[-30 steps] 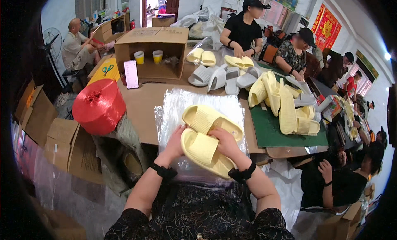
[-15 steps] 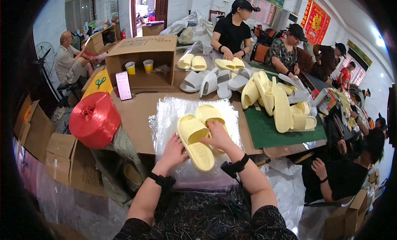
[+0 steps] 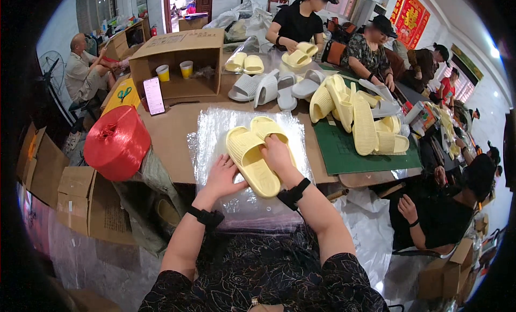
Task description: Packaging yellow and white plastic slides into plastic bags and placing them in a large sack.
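Observation:
A pair of pale yellow slippers (image 3: 252, 161) lies side by side, toes away from me, on a stack of clear plastic bags (image 3: 215, 130). The left slipper overlaps part of the right one. My right hand (image 3: 277, 155) is closed on the pair, fingers at the right slipper's strap and thumb toward the left slipper; the fingertips are partly hidden. On the bags just left of the pair rests my left hand (image 3: 221, 178), fingers spread, its thumb reaching to the left slipper's side.
Grey slippers (image 3: 266, 90) lie beyond the bags. A heap of yellow slippers (image 3: 365, 124) covers a green mat (image 3: 328, 156) at right. Left are a red twine roll (image 3: 117, 143), a phone (image 3: 153, 96), scissors (image 3: 124, 93) and an open carton (image 3: 177, 49) with cups. Co-workers (image 3: 295, 27) stand across.
My left hand has opened out flatter on the bags, and my right hand has closed further over the slippers. Across the table, a co-worker has lifted a yellow pair. The whole view has shifted slightly.

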Motion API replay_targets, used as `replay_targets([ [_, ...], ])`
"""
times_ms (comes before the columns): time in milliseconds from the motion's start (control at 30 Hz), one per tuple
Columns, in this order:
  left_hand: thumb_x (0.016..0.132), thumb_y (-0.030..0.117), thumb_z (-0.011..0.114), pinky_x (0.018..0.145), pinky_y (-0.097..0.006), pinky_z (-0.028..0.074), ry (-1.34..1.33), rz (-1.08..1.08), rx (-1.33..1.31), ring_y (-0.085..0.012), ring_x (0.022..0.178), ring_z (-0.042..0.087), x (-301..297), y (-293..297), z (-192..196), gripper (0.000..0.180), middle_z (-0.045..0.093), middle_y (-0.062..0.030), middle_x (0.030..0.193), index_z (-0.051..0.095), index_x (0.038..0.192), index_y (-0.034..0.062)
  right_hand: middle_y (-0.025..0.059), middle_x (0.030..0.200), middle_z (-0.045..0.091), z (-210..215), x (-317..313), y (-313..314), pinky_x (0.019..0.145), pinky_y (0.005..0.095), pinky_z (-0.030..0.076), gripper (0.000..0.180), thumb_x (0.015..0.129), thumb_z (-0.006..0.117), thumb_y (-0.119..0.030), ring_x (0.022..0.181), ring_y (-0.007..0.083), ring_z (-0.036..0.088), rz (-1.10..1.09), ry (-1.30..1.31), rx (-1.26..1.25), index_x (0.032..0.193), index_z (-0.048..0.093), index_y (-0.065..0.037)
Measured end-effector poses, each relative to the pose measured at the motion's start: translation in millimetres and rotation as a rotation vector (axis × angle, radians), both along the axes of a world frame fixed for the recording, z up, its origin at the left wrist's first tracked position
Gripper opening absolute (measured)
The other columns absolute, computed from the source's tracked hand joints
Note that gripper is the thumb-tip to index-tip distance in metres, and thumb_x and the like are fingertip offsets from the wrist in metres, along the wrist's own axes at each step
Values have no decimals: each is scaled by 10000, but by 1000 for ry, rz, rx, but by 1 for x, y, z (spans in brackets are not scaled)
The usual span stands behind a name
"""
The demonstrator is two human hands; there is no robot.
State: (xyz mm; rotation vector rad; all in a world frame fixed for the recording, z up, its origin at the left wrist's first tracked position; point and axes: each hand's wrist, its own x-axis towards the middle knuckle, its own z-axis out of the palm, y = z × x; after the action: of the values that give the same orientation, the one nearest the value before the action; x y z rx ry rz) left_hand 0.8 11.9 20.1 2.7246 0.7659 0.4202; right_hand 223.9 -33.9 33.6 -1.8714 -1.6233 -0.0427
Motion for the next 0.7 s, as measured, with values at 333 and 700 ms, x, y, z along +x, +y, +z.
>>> replay_targets([
  [333,912,656,499,1223,-477,118,243,212,166,-345,1505,153,10,8,23,812,245,-169,1607,391,1501,107,194,1002,607,14,44,-102,784,397,466,192,856,622,-29,938,357,581,-200,445,428,1036,589,29],
  [700,814,305,768,1065,-444,434,-233,-132,-1,-362,1254,519,-5,-27,38,493,580,-143,1335,630,1236,92,147,1089,633,17,48,-195,727,315,473,287,929,594,-33,871,248,615,-230,388,436,1211,631,4],
])
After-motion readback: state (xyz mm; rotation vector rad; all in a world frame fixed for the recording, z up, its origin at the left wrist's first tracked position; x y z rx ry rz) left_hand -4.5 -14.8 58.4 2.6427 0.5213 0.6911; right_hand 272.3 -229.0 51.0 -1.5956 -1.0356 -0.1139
